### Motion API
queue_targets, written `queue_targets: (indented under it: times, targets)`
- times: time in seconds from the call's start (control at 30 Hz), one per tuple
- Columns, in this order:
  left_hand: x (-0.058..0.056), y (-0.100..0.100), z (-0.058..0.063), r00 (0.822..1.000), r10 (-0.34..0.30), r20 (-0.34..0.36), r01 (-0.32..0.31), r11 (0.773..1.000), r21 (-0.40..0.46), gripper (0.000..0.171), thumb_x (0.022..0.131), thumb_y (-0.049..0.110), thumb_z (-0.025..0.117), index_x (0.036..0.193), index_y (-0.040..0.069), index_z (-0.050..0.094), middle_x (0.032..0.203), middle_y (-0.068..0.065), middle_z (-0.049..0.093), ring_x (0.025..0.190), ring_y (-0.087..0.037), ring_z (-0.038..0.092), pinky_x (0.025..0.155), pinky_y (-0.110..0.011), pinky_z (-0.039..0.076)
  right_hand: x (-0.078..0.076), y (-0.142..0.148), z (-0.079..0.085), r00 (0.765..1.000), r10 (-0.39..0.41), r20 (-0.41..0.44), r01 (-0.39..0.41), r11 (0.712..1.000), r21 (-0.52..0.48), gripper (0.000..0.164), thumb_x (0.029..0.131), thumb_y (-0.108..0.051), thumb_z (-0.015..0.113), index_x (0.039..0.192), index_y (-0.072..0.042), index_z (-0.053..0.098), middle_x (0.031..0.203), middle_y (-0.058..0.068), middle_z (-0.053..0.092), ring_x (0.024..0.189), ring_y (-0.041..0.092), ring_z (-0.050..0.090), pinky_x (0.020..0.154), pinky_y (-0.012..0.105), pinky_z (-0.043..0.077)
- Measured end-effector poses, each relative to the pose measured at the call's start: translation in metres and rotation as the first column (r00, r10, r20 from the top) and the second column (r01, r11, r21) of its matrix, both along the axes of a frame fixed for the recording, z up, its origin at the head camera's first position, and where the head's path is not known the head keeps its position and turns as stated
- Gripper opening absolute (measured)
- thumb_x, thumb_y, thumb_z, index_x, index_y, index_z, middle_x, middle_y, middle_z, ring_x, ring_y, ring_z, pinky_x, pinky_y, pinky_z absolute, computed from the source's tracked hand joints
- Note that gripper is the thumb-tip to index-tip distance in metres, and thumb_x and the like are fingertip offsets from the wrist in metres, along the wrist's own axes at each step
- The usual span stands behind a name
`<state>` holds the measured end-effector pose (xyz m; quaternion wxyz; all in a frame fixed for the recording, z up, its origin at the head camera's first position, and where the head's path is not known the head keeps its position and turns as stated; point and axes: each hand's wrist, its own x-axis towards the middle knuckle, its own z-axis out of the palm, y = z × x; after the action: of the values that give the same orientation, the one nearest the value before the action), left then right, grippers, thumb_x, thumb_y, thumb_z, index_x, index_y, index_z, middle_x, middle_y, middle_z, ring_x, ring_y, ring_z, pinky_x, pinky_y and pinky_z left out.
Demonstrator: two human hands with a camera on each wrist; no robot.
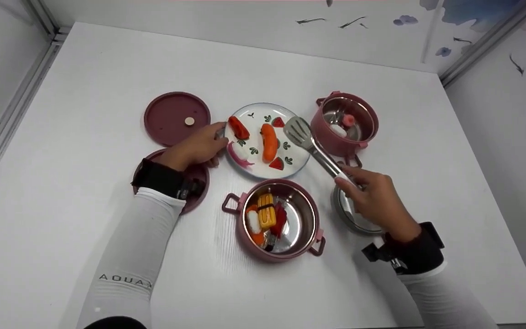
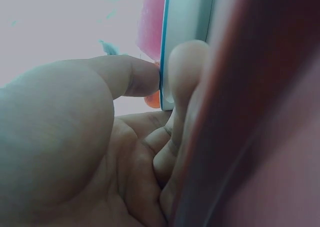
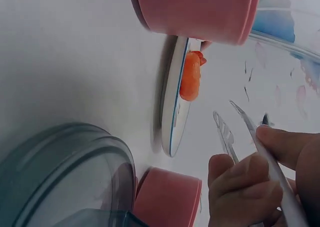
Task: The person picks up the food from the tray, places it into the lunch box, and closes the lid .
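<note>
My left hand pinches the left rim of a white plate patterned with leaves and watermelon slices; thumb and fingers meet the rim in the left wrist view. On the plate lie an orange toy food piece, a red one and a white-and-pink one. Metal tongs with a slotted head are held in my right hand. Their head hangs over the plate's right side in the head view. Seen from the right wrist, the tong tips stand apart with nothing between them.
A pink pot in front holds several toy food pieces. Another pink pot at back right holds a white piece and a pinkish one. Two maroon lids lie left, one partly under my left wrist. A clear-lidded round container sits below my right hand.
</note>
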<state>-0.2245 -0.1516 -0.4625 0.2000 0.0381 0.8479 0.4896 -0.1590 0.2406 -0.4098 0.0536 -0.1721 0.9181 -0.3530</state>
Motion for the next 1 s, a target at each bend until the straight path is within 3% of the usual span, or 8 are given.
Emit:
queue_targets:
  times: [0.1,0.23,0.37,0.5,0.63,0.77,1.0]
  targets:
    - [0.0,-0.001,-0.001,1.0,-0.005,-0.013,0.005,1.0,-0.005,0.046,0.103,0.02,0.041,0.149,0.016,0.038,0.078,-0.009,0.055,0.051,-0.014,0.057,0.05,-0.027,0.052,0.001,-0.01,-0.004,0.997,0.021,-0.069,-0.015,0.996,0.091,0.044,0.096,-0.036,0.067,0.132,-0.011,0.066,0.097,0.016,0.075,0.07,0.02,0.069,0.063,0.033,0.054]
    - [0.0,-0.001,-0.002,1.0,-0.001,-0.013,0.001,1.0,-0.001,0.045,0.103,0.02,0.042,0.148,0.016,0.039,0.078,-0.009,0.055,0.051,-0.014,0.057,0.049,-0.027,0.052,0.002,-0.025,-0.006,0.995,0.03,-0.098,-0.012,0.983,0.184,0.048,0.092,-0.037,0.072,0.132,-0.01,0.066,0.113,0.013,0.074,0.09,0.024,0.066,0.077,0.04,0.052]
    - [0.001,-0.002,-0.003,1.0,0.011,-0.001,-0.011,1.0,0.004,0.043,0.103,0.019,0.042,0.146,0.016,0.041,0.076,-0.008,0.055,0.05,-0.014,0.056,0.048,-0.027,0.052,0.001,-0.038,-0.004,0.997,0.04,-0.069,-0.023,0.974,0.223,0.053,0.09,-0.035,0.075,0.135,-0.009,0.063,0.105,0.013,0.075,0.083,0.022,0.063,0.073,0.039,0.055]
    - [-0.001,-0.001,-0.003,1.0,0.0,-0.007,0.0,1.0,0.004,0.046,0.103,0.02,0.041,0.149,0.016,0.039,0.076,-0.008,0.055,0.05,-0.013,0.056,0.048,-0.027,0.052,-0.001,-0.045,-0.005,0.989,0.068,-0.133,-0.032,0.965,0.259,0.056,0.089,-0.033,0.076,0.136,-0.007,0.062,0.096,0.012,0.074,0.076,0.021,0.065,0.075,0.042,0.059]
    - [-0.002,0.001,-0.001,1.0,-0.003,-0.013,0.003,1.0,0.004,0.049,0.103,0.02,0.042,0.151,0.017,0.036,0.078,-0.008,0.056,0.05,-0.013,0.057,0.049,-0.028,0.052,0.0,-0.046,-0.006,0.981,0.082,-0.178,-0.027,0.957,0.289,0.056,0.09,-0.034,0.074,0.138,-0.006,0.06,0.083,0.009,0.07,0.067,0.02,0.057,0.066,0.037,0.053]
    - [-0.001,0.001,-0.001,1.0,-0.004,0.019,0.004,1.0,0.012,0.052,0.104,0.02,0.041,0.155,0.017,0.032,0.08,-0.009,0.056,0.05,-0.014,0.057,0.05,-0.028,0.053,0.0,-0.049,-0.006,0.983,0.076,-0.168,-0.02,0.95,0.312,0.057,0.092,-0.034,0.073,0.139,-0.006,0.059,0.076,0.007,0.067,0.065,0.019,0.055,0.064,0.034,0.048]
    - [0.002,0.0,-0.003,1.0,0.011,0.006,-0.011,1.0,0.029,0.046,0.104,0.02,0.042,0.149,0.018,0.039,0.077,-0.009,0.054,0.049,-0.014,0.056,0.048,-0.028,0.052,0.001,-0.057,-0.003,0.982,0.092,-0.163,-0.029,0.936,0.35,0.056,0.093,-0.039,0.07,0.139,-0.008,0.06,0.081,0.009,0.069,0.071,0.022,0.063,0.067,0.041,0.054]
